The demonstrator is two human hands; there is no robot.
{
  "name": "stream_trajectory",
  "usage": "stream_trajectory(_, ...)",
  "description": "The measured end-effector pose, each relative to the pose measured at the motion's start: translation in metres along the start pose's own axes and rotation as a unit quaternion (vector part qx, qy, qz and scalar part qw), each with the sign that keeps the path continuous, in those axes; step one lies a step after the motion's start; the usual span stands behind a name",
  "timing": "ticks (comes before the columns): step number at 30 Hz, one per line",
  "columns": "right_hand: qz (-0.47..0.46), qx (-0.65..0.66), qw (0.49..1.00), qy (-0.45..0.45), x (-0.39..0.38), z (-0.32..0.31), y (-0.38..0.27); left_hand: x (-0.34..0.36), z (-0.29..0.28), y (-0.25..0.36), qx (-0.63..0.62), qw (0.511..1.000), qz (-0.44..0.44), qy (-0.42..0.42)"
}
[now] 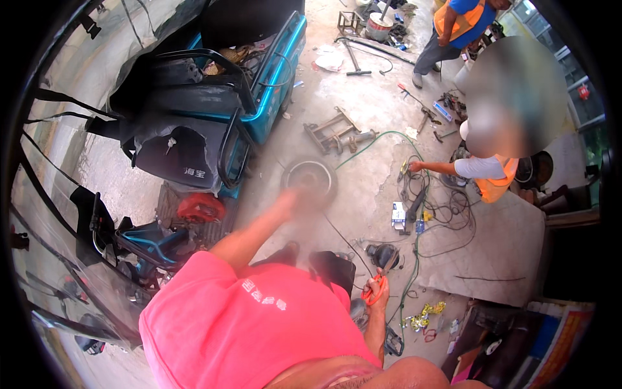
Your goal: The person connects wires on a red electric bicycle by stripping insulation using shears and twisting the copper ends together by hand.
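My left hand (299,201) is smeared by motion at the near edge of a small round wheel (311,183) on the concrete floor. Whether its fingers touch or grip the wheel cannot be made out. Lower right, close to my body, my right hand (374,285) is closed around the orange loop handles of a scissor-like hand tool (382,290). Its working end is hard to see. A thin dark cable (346,240) runs between the wheel and the area by my right hand. Just beyond that hand sits a dark round motor-like part (383,255).
A teal cargo tricycle (275,78) stands at left, a red part (201,209) behind its seat. Ahead lies a metal frame (337,131). A green hose (414,259) and tangled cables (447,211) cover the right floor, near a crouching co-worker (499,178). Another person (463,29) stands far right.
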State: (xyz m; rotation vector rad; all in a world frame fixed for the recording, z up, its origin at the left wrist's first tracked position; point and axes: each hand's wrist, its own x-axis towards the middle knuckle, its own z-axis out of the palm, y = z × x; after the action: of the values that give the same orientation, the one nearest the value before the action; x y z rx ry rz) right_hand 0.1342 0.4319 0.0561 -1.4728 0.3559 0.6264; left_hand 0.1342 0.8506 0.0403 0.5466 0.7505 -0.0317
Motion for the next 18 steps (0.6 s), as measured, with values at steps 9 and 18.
stream_trajectory(9, 0.022, 0.063, 0.997, 0.023, 0.004, -0.024, 0.012, 0.000, -0.125, 0.059, 0.074, 0.977, 0.110, 0.166)
stream_trajectory(18, 0.026, -0.027, 0.996, 0.083, 0.022, -0.026, 0.011, -0.033, -0.187, 0.043, 0.112, 0.962, 0.121, 0.216)
